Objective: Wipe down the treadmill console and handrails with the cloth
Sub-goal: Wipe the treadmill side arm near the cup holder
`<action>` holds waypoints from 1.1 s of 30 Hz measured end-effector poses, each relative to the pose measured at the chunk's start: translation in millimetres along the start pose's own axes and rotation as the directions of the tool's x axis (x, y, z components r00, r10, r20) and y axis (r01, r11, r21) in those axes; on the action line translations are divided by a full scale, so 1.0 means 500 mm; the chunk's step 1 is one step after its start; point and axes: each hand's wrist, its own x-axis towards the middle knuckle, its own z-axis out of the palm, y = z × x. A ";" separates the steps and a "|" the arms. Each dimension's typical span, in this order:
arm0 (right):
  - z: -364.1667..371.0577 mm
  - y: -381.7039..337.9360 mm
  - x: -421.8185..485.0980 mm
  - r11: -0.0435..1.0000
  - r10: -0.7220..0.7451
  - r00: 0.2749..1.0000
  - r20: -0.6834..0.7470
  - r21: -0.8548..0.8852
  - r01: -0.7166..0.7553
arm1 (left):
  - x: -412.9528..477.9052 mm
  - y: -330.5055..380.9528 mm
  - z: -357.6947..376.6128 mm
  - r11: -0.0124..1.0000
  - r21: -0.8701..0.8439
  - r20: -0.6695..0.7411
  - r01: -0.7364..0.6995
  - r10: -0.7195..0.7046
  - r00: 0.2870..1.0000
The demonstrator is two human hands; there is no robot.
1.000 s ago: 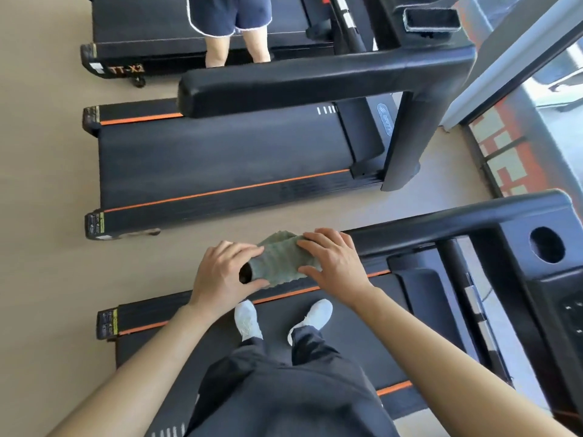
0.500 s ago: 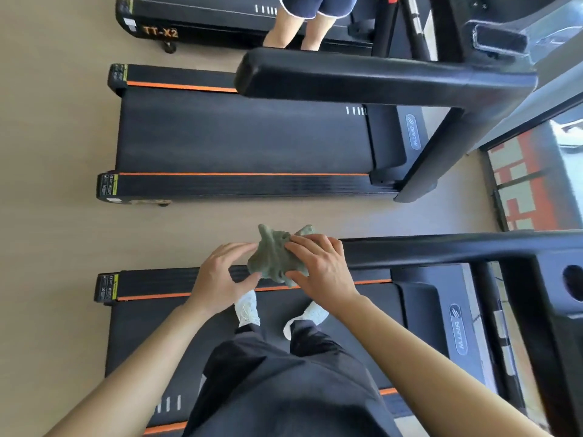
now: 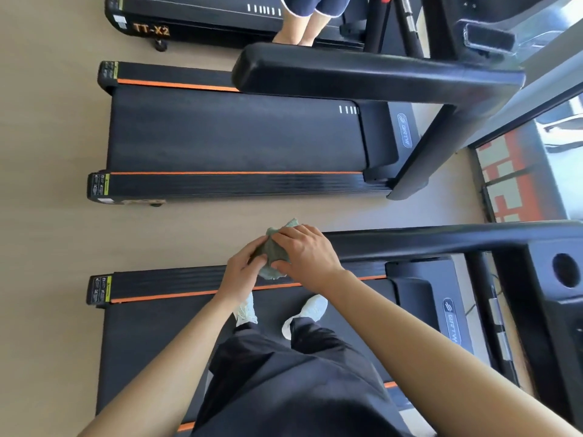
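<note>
A grey-green cloth (image 3: 273, 253) is bunched around the free end of the black left handrail (image 3: 410, 242) of the treadmill I stand on. My right hand (image 3: 304, 253) grips the cloth from above, fingers curled over it. My left hand (image 3: 244, 271) holds the cloth's near side with its fingertips. The handrail runs right to the console (image 3: 555, 298), which has a round cup hole (image 3: 566, 274). The handrail's end is hidden under the cloth and my hands.
A second treadmill (image 3: 233, 137) with a thick black handrail (image 3: 362, 77) stands parallel beyond a strip of beige floor (image 3: 47, 234). Another person's legs (image 3: 299, 23) stand on a third treadmill at the top. A window (image 3: 536, 171) lies at the right.
The cloth went from lying wrapped smooth over the handrail end to bunched up between both hands. The view swung, so the treadmills sit more level in the frame.
</note>
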 end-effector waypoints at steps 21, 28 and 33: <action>-0.060 0.300 -0.216 0.969 0.246 0.949 -0.200 0.012 -0.248 | 0.079 0.181 0.238 0.526 0.773 0.245 -0.355 0.268 0.932; -0.092 0.420 -0.292 0.944 0.325 0.927 -0.186 0.014 -0.328 | 0.111 0.227 0.377 0.465 0.794 0.324 -0.392 0.223 0.919; -0.116 0.512 -0.346 0.921 0.384 0.906 -0.178 0.013 -0.388 | 0.141 0.253 0.485 0.444 0.784 0.382 -0.433 0.204 0.901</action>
